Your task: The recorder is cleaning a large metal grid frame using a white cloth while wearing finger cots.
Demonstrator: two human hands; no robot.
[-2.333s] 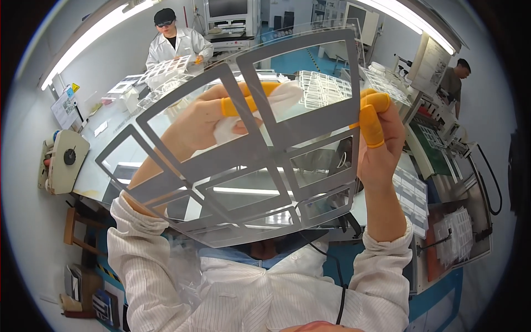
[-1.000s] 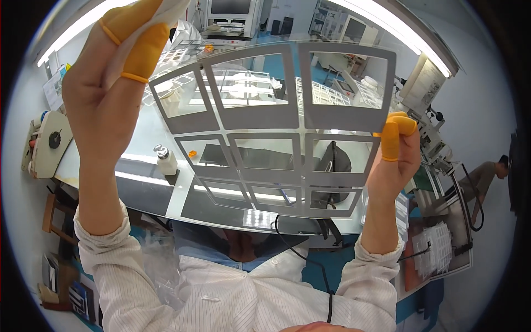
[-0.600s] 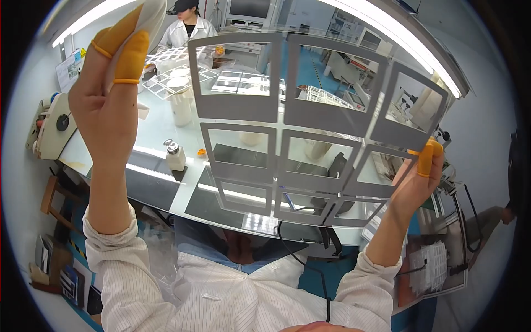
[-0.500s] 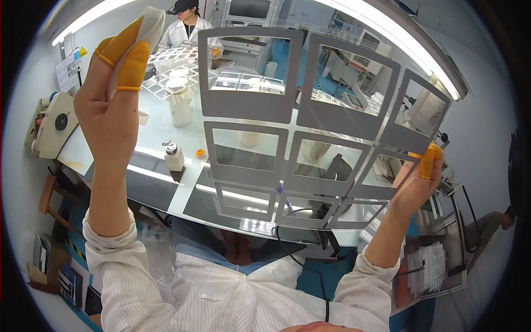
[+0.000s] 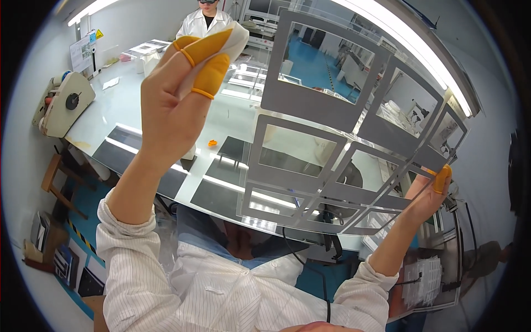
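My left hand [image 5: 176, 113], with yellow finger cots on its fingertips, is raised at the left and closed on a folded white wipe [image 5: 239, 41]. The wipe is apart from or just in front of the sheet's left edge; I cannot tell if they touch. A large clear sheet [image 5: 315, 109] printed with several grey rectangular frames is held up tilted above the bench. My right hand [image 5: 425, 200], also in yellow finger cots, pinches the sheet at its right edge. Part of that hand shows through the sheet.
Below lies the glass-topped bench [image 5: 119, 102] with dark panels [image 5: 218, 185]. A small orange item [image 5: 212, 143] rests on it; a bottle is mostly hidden behind my left wrist. A beige tape dispenser [image 5: 66, 105] stands far left. A person in a white coat [image 5: 199, 25] is across the bench.
My left hand has moved right with the wipe, nearer the sheet. The sheet and my right hand have shifted right and a little lower, and the view has turned slightly.
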